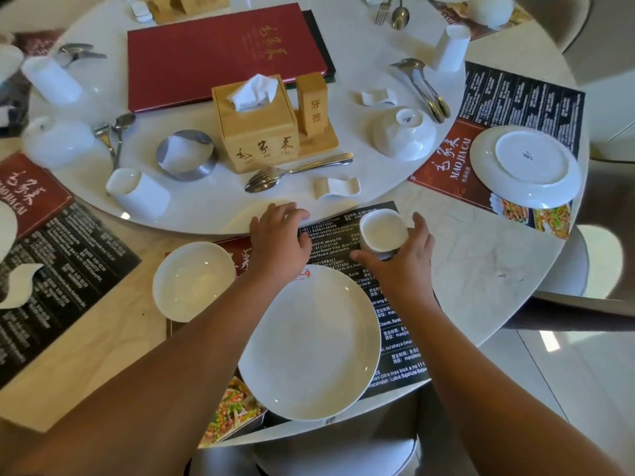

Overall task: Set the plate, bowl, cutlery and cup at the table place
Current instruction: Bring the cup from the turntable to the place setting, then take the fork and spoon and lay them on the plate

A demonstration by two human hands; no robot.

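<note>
A large white plate lies upright on the printed placemat in front of me. A white bowl stands upright at the plate's upper left. My right hand grips a small white cup, which stands mouth up at the mat's far right corner. My left hand rests palm down on the mat's far edge, fingers spread, holding nothing. A fork and spoon lie together on the turntable beyond my hands, with a white cutlery rest beside them.
A raised round turntable carries a bamboo tissue box, a red menu, another cup lying on its side, an upturned bowl and more cutlery. An upturned plate lies on the right placemat. A chair sits below the table edge.
</note>
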